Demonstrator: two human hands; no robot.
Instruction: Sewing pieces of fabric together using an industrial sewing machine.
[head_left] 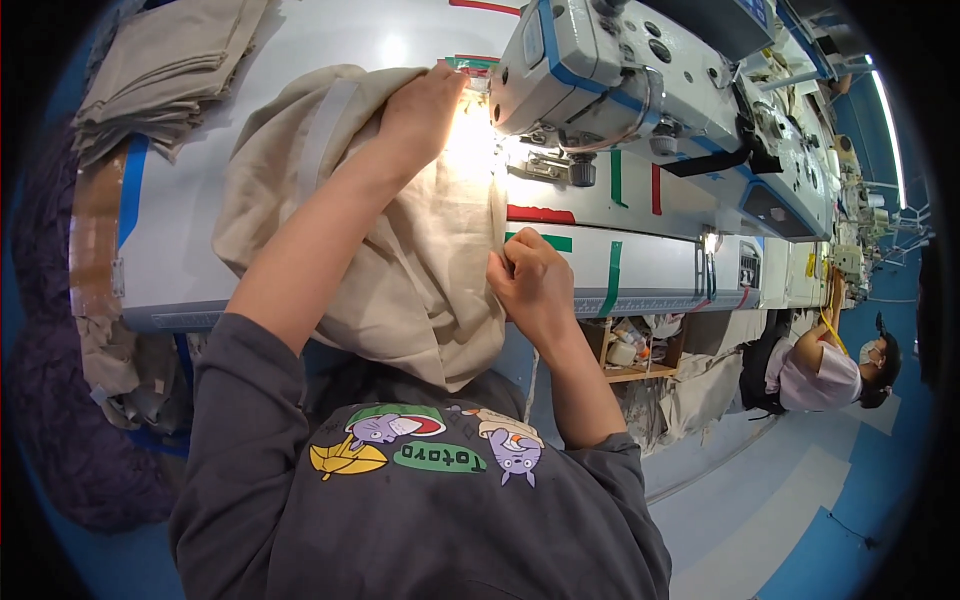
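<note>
A large piece of beige cloth [405, 255] lies bunched on the white sewing table and hangs over its front edge toward my lap. Its right edge runs straight up to the needle area of the sewing machine [590, 75], under a bright lamp glow. At the far end of the cloth, just left of the needle area, my left hand [425, 112] grips it with bent fingers, the fingertips partly hidden. Closer to me, by the table's front edge, my right hand [535, 285] is closed in a fist-like pinch on the cloth's right edge.
Folded beige pieces [165, 70] are stacked at the table's far left corner. Green tape [612, 280] and red tape mark the tabletop [650, 255]. Below it sits a wooden shelf [640, 372] of small items. Another person [820, 370] works farther right.
</note>
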